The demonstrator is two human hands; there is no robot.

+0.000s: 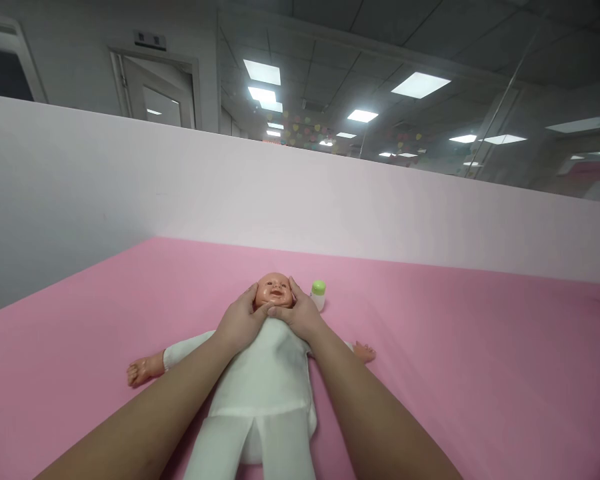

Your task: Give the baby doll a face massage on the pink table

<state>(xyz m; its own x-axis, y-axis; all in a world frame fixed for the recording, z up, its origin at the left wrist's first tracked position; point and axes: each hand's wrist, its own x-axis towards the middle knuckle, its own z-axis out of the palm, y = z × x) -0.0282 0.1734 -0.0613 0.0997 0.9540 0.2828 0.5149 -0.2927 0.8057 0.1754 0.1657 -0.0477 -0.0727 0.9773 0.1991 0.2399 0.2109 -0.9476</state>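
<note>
A baby doll (270,377) with a white cloth body lies on its back on the pink surface, its arms stretched out to both sides. My left hand (243,319) cups the left side of the doll's head (275,288), its thumb under the chin. On the other side, my right hand (303,315) cups the head the same way, and the two thumbs meet below the chin. The backs of the fingers' grip behind the head are hidden. Just right of my right hand stands a small bottle (319,296) with a green cap and a whitish body.
The pink padded surface (455,347) spreads under the doll. A white wall panel (330,207) rises along its far side and at the left. Beyond it are a door (157,90), glass and ceiling lights (420,85).
</note>
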